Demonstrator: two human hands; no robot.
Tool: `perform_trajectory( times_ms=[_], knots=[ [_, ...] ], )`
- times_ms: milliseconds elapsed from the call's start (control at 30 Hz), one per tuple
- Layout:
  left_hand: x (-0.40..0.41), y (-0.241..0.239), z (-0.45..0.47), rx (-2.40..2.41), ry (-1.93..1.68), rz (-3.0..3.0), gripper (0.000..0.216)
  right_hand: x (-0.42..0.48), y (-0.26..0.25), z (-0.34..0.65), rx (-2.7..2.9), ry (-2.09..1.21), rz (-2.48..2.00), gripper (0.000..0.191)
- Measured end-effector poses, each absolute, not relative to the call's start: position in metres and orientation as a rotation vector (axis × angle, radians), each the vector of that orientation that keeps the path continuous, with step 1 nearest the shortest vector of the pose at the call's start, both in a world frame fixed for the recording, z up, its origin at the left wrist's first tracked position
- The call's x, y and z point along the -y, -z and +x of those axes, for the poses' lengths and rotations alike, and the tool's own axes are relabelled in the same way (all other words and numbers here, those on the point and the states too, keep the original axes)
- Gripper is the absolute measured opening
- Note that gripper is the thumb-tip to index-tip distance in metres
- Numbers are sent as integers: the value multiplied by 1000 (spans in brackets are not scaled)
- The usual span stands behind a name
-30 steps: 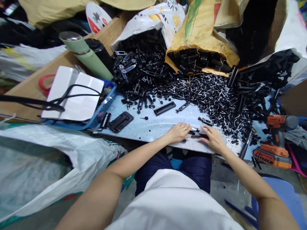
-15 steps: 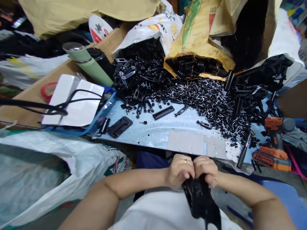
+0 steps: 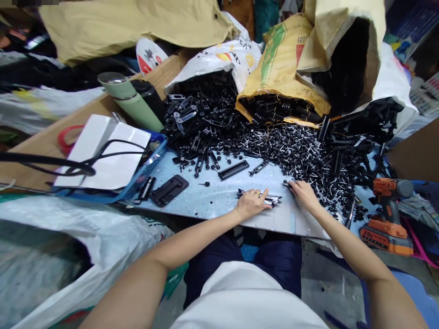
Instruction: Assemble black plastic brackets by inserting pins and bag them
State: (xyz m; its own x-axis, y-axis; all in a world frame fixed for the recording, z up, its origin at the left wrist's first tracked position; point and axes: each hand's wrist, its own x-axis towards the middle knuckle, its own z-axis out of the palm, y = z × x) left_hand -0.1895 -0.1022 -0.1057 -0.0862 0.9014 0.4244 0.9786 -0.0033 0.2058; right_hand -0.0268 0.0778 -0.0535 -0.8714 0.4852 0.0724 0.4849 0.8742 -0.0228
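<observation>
My left hand lies over a long black plastic part on the front of the table, holding it against the surface with thumb and index finger stretched along it. Part of the piece is hidden under the palm. To the right, my right hand has its fingers closed on one end of a small black plastic link. Grey cardboard lies beneath and between the hands. Just beyond them spreads a heap of black-headed screws.
An orange cordless drill and a hammer are at the right. Open sacks, one of them yellow, spill black parts at the back. A blue basket and a green flask stand left. A black tray-like part lies nearby.
Both hands were together near my body, gripping a black object. Now they are apart on the table, the left over the long part, the right at the small link. The hammer has shifted.
</observation>
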Motion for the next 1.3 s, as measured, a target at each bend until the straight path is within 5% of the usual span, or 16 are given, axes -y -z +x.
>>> perform_trajectory(
  times_ms=[167,367,500,700,933,1133,1300],
  knots=[
    [47,97,-201,2266,546,-1980,62,-162,4,-67,2437,201,-1036,41],
    [16,73,-233,2308,728,-1726,47,-257,-25,-125,2151,-99,-1656,57],
    [37,63,-305,2569,866,-1073,26,-283,-13,-120,2057,-192,-1608,57],
    [47,59,-384,2879,768,-426,32,-286,-13,-109,1987,-307,-1492,60],
    [54,61,-380,2908,716,-503,33,-201,-32,-106,1948,-878,-1056,35],
    [64,53,-371,2920,741,-525,33,-33,39,-72,2189,-1535,-663,32],
    [101,53,-318,2739,1183,-939,9,2,76,-22,2200,-1348,-780,46]
  ],
)
